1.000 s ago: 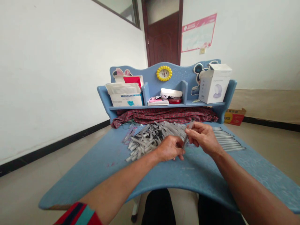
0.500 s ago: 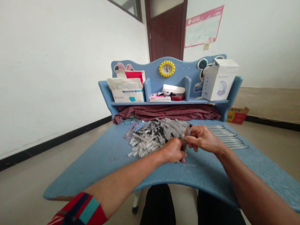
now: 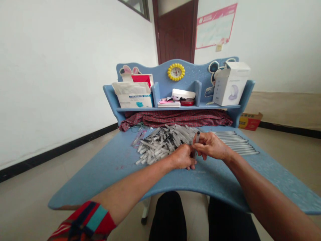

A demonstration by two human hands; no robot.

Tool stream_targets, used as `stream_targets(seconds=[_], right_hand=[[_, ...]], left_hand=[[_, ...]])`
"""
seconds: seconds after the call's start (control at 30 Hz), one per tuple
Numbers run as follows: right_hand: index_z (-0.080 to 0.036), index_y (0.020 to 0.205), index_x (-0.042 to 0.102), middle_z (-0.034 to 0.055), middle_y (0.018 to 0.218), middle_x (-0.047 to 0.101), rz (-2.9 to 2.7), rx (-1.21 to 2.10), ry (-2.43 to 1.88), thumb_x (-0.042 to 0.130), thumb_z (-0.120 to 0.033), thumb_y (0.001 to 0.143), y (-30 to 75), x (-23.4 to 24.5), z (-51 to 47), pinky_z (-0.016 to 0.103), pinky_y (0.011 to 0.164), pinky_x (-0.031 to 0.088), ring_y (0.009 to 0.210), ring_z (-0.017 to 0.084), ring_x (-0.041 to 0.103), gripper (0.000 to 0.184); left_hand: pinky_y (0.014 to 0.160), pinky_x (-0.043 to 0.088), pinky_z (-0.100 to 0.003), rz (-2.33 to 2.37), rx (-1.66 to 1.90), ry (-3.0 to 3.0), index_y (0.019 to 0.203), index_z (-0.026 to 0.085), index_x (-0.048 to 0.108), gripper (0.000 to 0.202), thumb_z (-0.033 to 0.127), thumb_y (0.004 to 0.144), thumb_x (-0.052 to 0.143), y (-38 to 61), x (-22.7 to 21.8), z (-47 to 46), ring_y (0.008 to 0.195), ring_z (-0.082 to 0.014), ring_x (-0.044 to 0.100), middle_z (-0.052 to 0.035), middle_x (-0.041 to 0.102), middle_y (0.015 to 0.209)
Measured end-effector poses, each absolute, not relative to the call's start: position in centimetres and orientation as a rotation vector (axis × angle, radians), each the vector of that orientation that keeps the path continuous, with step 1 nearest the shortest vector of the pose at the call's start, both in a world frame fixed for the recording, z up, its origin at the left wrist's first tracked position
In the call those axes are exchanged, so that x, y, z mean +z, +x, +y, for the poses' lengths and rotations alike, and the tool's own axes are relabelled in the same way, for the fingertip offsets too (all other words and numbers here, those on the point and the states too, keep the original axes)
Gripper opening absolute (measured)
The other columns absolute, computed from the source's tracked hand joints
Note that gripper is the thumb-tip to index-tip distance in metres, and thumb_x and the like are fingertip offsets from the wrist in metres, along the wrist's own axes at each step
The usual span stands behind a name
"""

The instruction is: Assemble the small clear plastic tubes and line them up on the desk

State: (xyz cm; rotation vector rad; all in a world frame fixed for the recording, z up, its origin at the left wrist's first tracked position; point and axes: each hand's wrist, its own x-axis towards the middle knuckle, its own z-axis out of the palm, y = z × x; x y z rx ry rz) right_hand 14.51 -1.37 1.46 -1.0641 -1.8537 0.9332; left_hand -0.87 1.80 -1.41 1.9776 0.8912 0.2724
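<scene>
Between my two hands stands a pen (image 3: 197,137) with a pale, see-through barrel and a black top end, held nearly upright. My right hand (image 3: 210,146) pinches its upper part. Around its lower part, the fingers of my left hand (image 3: 184,156) are closed; the pen's bottom end is hidden there. Left of and behind my hands lies a heap of loose pen parts (image 3: 160,144), whitish and see-through with some black pieces. To the right, beyond my right wrist, a row of several pens (image 3: 238,143) lies side by side.
All this is on a blue desk (image 3: 105,180). Checked cloth (image 3: 175,118) lies bunched along its back, beneath a shelf (image 3: 160,108). On the shelf are a mask box (image 3: 134,100), a red tin (image 3: 187,102) and a white carton (image 3: 230,87). A yellow flower-shaped clock (image 3: 176,72) sits above.
The whole view has shifted slightly, with the scene sitting a little further left and up. Both hands keep their hold on the pen, in much the same pose.
</scene>
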Motion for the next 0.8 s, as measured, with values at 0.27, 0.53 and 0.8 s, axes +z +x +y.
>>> stream_targets(seconds=[0.27,0.53,0.8], right_hand=[[-0.016,0.068,0.051,-0.0064,0.042,0.052,-1.673,0.974,-1.107,0.056,-0.029,0.073,14.3,0.7,-0.4,0.014,0.029,0.034,0.028,0.005,0.043,0.015],[-0.017,0.063,0.05,-0.0058,0.042,0.05,-1.596,0.653,-1.164,0.056,-0.042,0.076,14.9,0.6,1.0,0.017,0.03,0.029,0.03,0.006,0.042,0.029],[-0.018,0.104,0.059,0.0011,0.067,0.066,-1.898,-0.319,-1.358,0.044,-0.021,0.084,14.2,0.3,0.6,0.022,0.056,0.036,0.057,0.012,0.058,0.026]], left_hand=[[0.04,0.043,-0.019,0.901,0.313,1.957,0.077,0.011,0.054,0.009,0.01,0.068,0.053,-1.0,-1.5,1.8,0.039,-0.009,0.052,0.0035,0.055,0.049],[0.037,0.034,-0.017,0.983,0.49,1.978,0.069,0.014,0.051,0.004,0.017,0.07,0.053,-1.5,0.0,2.1,0.034,-0.0068,0.045,0.0033,0.056,0.047],[0.041,0.036,-0.019,0.964,0.567,2.104,0.069,0.014,0.055,0.013,0.027,0.069,0.052,-2.5,1.7,3.3,0.039,-0.01,0.051,0.005,0.05,0.048]])
